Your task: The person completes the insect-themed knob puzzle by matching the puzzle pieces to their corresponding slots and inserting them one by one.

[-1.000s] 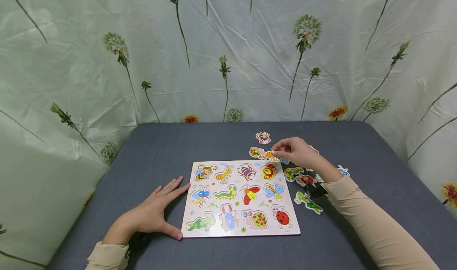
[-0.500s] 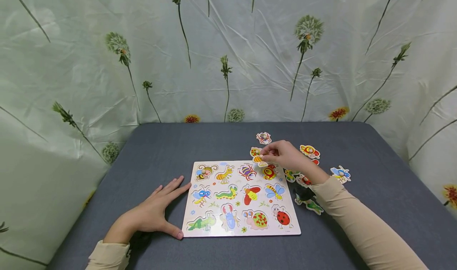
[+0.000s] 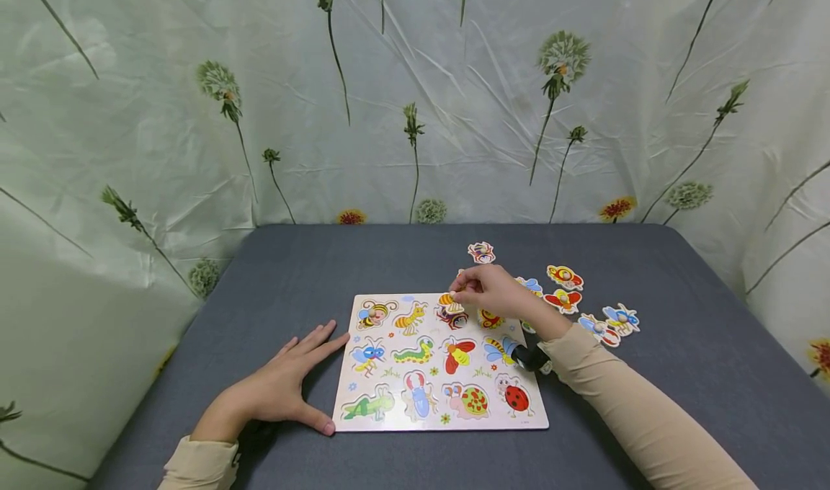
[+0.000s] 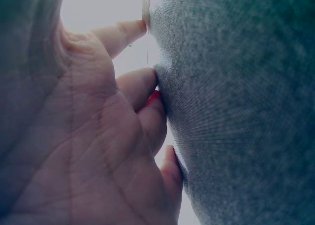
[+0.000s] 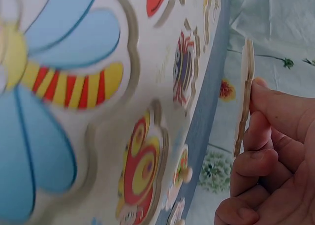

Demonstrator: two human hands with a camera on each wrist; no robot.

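Note:
In the head view a pink puzzle board (image 3: 437,353), printed with insects in shaped recesses, lies on the table. My right hand (image 3: 493,292) pinches a yellow-and-orange striped puzzle piece (image 3: 449,303) above the board's far edge, overlapping the spider recess. Seen edge-on in the right wrist view, that piece (image 5: 244,102) stands tilted between thumb and fingers, apart from the board. My left hand (image 3: 279,382) lies spread at the board's left side, thumb at the near left corner and fingertips by the left edge. In the left wrist view its palm (image 4: 98,136) shows.
Several loose pieces lie right of and behind the board: a spider piece (image 3: 481,252), a red-and-yellow piece (image 3: 564,277), a red-winged piece (image 3: 563,301) and a blue one (image 3: 621,318). A dark wrist camera (image 3: 530,358) hangs over the board's right edge. A flowered curtain (image 3: 363,151) stands behind.
My right hand has carried the striped piece left and nearer, from the loose pieces to over the board. The left hand has stayed in place.

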